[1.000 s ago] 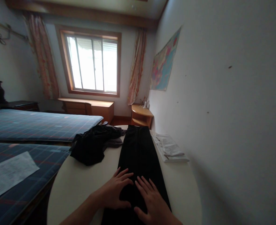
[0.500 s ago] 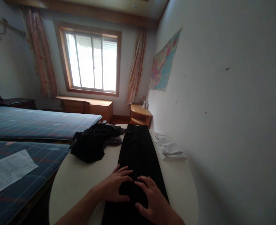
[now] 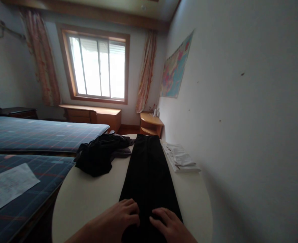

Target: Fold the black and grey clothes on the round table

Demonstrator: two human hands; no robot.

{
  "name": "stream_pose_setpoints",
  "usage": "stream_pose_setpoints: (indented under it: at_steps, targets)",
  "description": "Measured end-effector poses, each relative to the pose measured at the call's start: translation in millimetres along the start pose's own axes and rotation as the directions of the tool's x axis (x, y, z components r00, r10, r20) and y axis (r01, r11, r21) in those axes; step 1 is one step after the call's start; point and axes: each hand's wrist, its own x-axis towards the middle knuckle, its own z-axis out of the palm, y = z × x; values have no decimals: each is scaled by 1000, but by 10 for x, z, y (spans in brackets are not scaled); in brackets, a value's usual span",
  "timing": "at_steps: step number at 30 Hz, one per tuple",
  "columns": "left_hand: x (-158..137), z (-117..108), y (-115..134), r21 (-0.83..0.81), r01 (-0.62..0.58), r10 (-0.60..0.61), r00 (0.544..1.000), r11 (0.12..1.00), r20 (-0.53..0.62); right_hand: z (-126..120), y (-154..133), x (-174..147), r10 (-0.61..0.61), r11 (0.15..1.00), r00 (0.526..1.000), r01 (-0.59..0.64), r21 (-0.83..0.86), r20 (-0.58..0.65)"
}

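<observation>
A pair of black trousers (image 3: 148, 172), folded into a long strip, lies lengthwise across the round cream table (image 3: 85, 199). On the strip's near left part rests my left hand (image 3: 122, 216), its fingers bent over the cloth and the thumb apart from them. My right hand (image 3: 170, 224) touches the near right part, fingers loosely stretched and thumb apart. Between the two hands a band of black cloth shows. The near end of the trousers runs out of view at the bottom.
A crumpled heap of black and grey clothing (image 3: 97, 157) lies on the table's far left. Folded white cloth (image 3: 181, 158) sits at the right, near the wall (image 3: 252, 152). Left of the table are plaid mattresses (image 3: 45, 135), one bearing a paper sheet (image 3: 11, 189).
Both hands have slid toward me along the black trousers. My left hand's fingers are more bent now. The clothing heap and the white cloth stay where they were.
</observation>
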Motion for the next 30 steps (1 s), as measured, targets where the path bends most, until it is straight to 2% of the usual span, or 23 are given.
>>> stream_pose_setpoints:
  at_steps: [3, 5, 8, 12, 14, 17, 20, 24, 27, 30]
  targets:
    - [-32, 28, 115, 87, 10, -13, 999, 996, 35, 230, -44, -51, -59, 986, 990, 38, -161, -128]
    - [-14, 53, 188, 152, 27, -36, 998, 988, 56, 297, -106, -27, -72, 974, 982, 33, -222, -173]
    - [20, 79, 265, 240, 57, -80, 993, 969, 88, 256, -169, 30, -61, 968, 983, 17, -249, -171]
    - [-18, 25, 237, 284, 144, -171, 982, 948, 75, 60, -129, 9, 91, 967, 989, -115, -228, -113]
    - [-82, -48, 172, 257, 182, -209, 974, 949, 83, -66, -78, -42, 137, 979, 990, -142, -149, -41]
    - [-199, -192, 76, 116, 217, -227, 971, 969, 80, -330, -42, -98, 155, 985, 981, -162, 53, 121]
    - [-284, -354, 41, -35, 217, -214, 974, 975, 75, -720, -102, -79, 190, 937, 945, -255, 239, 265]
    - [-272, -596, 47, -172, 145, -126, 985, 974, 118, -1311, -202, 51, 139, 850, 911, -311, 424, 389]
    - [-129, -802, -24, -173, 166, -160, 986, 971, 46, -1620, -108, 207, 187, 868, 902, -338, 364, 389]
    - [135, -1001, -207, -89, 231, -242, 961, 969, -137, -1737, 155, 426, 274, 907, 932, -333, 259, 239]
